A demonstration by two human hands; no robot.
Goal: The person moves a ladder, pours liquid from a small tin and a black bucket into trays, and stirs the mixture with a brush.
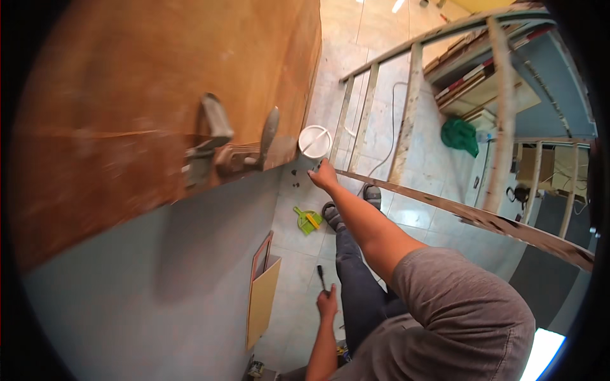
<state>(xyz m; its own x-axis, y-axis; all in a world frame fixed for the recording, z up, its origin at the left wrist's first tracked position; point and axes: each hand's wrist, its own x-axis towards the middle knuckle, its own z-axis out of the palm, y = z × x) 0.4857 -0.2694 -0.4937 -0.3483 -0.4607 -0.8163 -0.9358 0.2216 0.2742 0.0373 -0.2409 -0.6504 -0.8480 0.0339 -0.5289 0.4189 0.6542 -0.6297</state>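
My right hand (324, 175) is stretched out ahead at the end of a bent bare arm. Its fingers are curled together, and what they hold, if anything, is too small to make out. Just beyond it, overlapping in view, is a round white container (309, 136) with a thin pale stick or bar across its top. I cannot tell if the hand touches it. Low down and near my body, my left hand (327, 303) is wrapped round a slim dark-handled tool (321, 275); its kind is unclear.
A brown wooden panel (159, 63) with metal lever-like fittings (216, 119) fills the left. A worn ladder (406, 114) leans across the right. By my feet lies a green dustpan (308, 222) with a yellow piece. Boards (260, 301) lean on the wall; a green bag (460, 135) lies beyond.
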